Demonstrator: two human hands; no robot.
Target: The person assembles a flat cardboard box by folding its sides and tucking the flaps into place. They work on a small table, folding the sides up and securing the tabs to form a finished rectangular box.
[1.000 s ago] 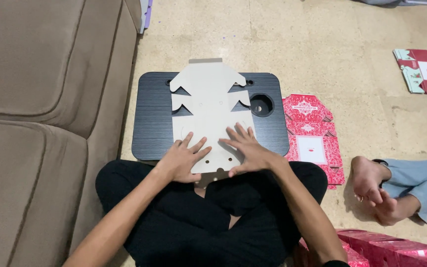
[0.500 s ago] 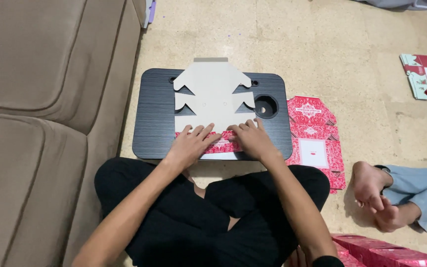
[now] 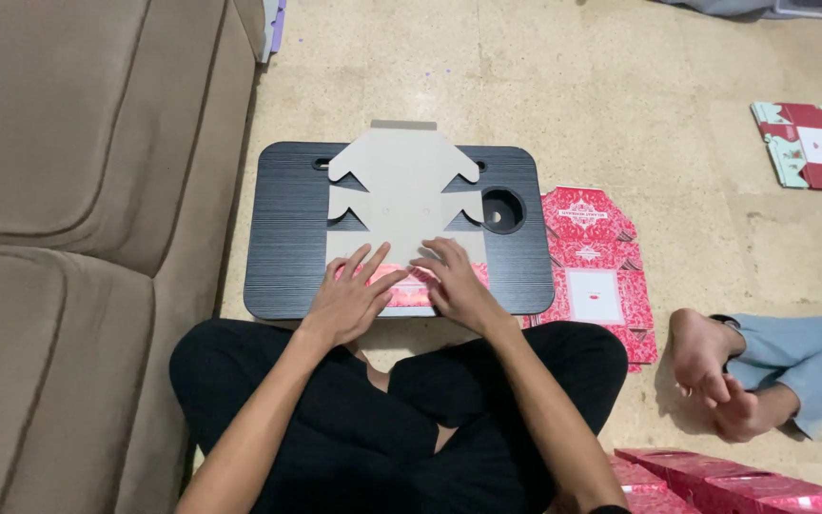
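Observation:
A flat grey die-cut cardboard box blank (image 3: pixel 401 195) lies plain side up on a black lap tray (image 3: pixel 283 238). Its near flap (image 3: pixel 409 290) is folded over and shows its red printed side. My left hand (image 3: pixel 352 297) and my right hand (image 3: pixel 454 284) both press flat on that folded flap with the fingers spread. Neither hand grips anything. I sit cross-legged in black trousers just behind the tray.
A brown sofa (image 3: pixel 68 219) runs along the left. A red printed box blank (image 3: pixel 594 271) lies on the floor right of the tray, another blank (image 3: pixel 815 143) at the far right. Another person's feet (image 3: pixel 715 376) and folded red boxes (image 3: pixel 734 485) are at lower right.
The near flap of the blank has been folded up and over, showing its red side. Both hands moved forward onto it and now press it down.

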